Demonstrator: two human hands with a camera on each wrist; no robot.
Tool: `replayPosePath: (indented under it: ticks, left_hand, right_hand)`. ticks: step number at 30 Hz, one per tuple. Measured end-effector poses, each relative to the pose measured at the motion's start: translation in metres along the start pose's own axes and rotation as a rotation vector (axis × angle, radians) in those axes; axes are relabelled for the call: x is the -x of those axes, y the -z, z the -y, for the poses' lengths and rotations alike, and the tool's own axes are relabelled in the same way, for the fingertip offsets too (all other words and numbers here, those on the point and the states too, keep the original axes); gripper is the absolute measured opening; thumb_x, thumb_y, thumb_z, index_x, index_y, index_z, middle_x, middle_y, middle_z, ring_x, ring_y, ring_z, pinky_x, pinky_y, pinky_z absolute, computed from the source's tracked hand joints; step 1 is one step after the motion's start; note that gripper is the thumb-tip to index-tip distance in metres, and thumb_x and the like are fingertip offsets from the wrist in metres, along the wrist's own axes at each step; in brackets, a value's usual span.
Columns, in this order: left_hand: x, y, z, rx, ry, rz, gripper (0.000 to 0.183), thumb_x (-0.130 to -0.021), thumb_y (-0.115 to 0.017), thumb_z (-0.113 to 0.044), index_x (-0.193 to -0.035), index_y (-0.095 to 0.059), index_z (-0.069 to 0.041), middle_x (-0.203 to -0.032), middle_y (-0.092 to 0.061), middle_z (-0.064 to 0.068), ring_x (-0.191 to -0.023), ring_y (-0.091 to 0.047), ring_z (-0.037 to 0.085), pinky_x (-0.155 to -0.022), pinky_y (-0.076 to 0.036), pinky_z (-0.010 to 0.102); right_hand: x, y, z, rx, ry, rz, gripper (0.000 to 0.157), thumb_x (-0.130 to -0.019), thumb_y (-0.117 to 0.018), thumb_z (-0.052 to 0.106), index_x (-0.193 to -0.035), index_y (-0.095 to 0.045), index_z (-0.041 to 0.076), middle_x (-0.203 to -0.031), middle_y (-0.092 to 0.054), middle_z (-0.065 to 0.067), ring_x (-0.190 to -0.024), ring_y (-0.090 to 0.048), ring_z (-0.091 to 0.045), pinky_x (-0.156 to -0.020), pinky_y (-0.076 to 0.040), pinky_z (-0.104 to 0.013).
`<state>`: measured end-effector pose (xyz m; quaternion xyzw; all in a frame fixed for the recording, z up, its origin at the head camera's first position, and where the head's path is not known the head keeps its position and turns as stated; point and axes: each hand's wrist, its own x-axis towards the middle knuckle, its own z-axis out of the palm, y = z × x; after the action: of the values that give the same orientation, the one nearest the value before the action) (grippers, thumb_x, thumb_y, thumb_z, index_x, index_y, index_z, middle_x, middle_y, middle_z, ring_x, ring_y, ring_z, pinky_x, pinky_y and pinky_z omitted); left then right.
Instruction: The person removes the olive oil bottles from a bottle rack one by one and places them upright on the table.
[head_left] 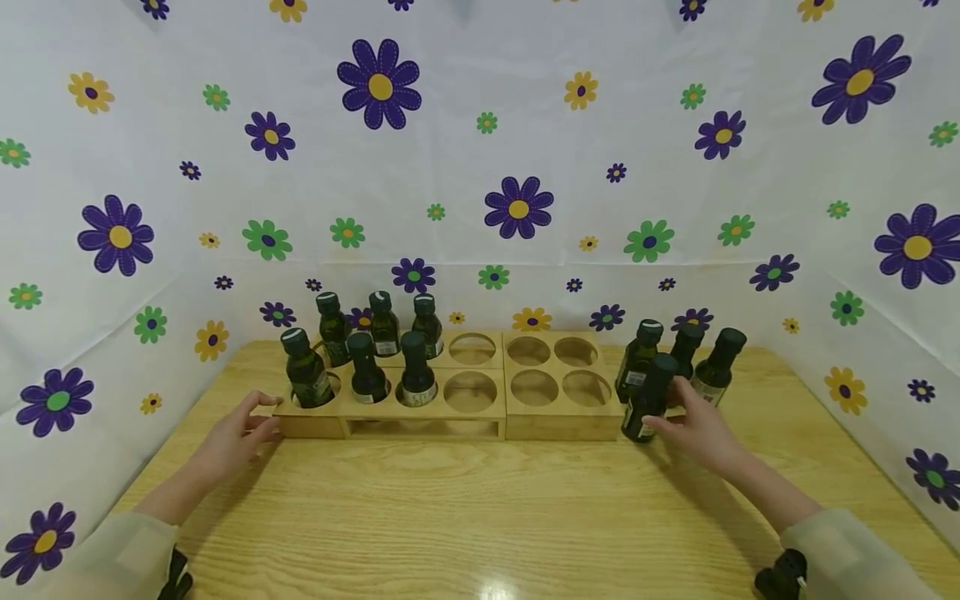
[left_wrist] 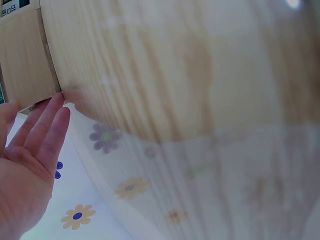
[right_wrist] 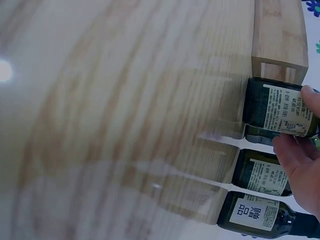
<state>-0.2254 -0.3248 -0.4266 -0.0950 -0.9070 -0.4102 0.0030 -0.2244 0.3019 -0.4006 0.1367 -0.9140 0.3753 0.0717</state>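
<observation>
My right hand (head_left: 697, 425) pinches a small dark green bottle (head_left: 648, 400) between thumb and fingers, at the right end of a wooden rack (head_left: 562, 429). The right wrist view shows the pale printed label of this held bottle (right_wrist: 282, 107), with the thumb on it. Just behind and beside it stand three similar bottles (head_left: 716, 371). My left hand (head_left: 232, 437) touches the left end of the rack; in the left wrist view its fingers (left_wrist: 47, 125) reach fairly straight against the end of the wooden rack (left_wrist: 27, 60).
Several dark bottles (head_left: 307, 371) sit in round holes in the rack's left part. Other holes (head_left: 470, 392) in the middle and right part hold no bottle. The rack rests on a light wooden table (head_left: 450, 517). A white cloth with printed flowers (head_left: 450, 150) hangs behind and at both sides.
</observation>
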Motion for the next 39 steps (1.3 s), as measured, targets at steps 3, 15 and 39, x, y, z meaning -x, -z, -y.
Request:
replayPosePath:
  ticks: [3, 15, 39]
  left_hand:
    - [-0.002, 0.001, 0.000, -0.006, -0.003, -0.002, 0.026, -0.106, -0.042, -0.016, -0.128, -0.040, -0.004, -0.117, -0.060, 0.033, -0.100, -0.064, 0.041, -0.060, -0.052, 0.036]
    - [-0.005, 0.001, -0.002, -0.010, -0.018, -0.001, 0.025, -0.106, -0.043, -0.019, -0.127, -0.041, -0.005, -0.116, -0.062, 0.031, -0.099, -0.065, 0.039, -0.061, -0.052, 0.036]
    - [-0.002, 0.002, 0.000, -0.010, 0.020, 0.007, 0.025, -0.106, -0.042, -0.017, -0.128, -0.041, -0.006, -0.120, -0.059, 0.032, -0.103, -0.063, 0.041, -0.065, -0.053, 0.041]
  right_hand:
    - [-0.001, 0.001, 0.000, 0.000, -0.011, 0.004, 0.047, -0.093, -0.068, 0.013, -0.122, -0.039, -0.009, -0.109, -0.055, -0.025, -0.104, -0.055, -0.043, -0.083, -0.050, -0.046]
    - [0.001, 0.027, 0.012, 0.014, 0.147, -0.261, 0.062, -0.087, -0.072, 0.001, -0.136, -0.036, -0.006, -0.122, -0.054, -0.026, -0.108, -0.050, -0.001, -0.086, -0.041, -0.011]
    - [-0.072, -0.055, 0.115, -0.207, 0.349, -0.063, 0.066, -0.082, -0.077, 0.002, -0.138, -0.041, 0.001, -0.134, -0.051, -0.016, -0.124, -0.048, -0.033, -0.100, -0.038, -0.052]
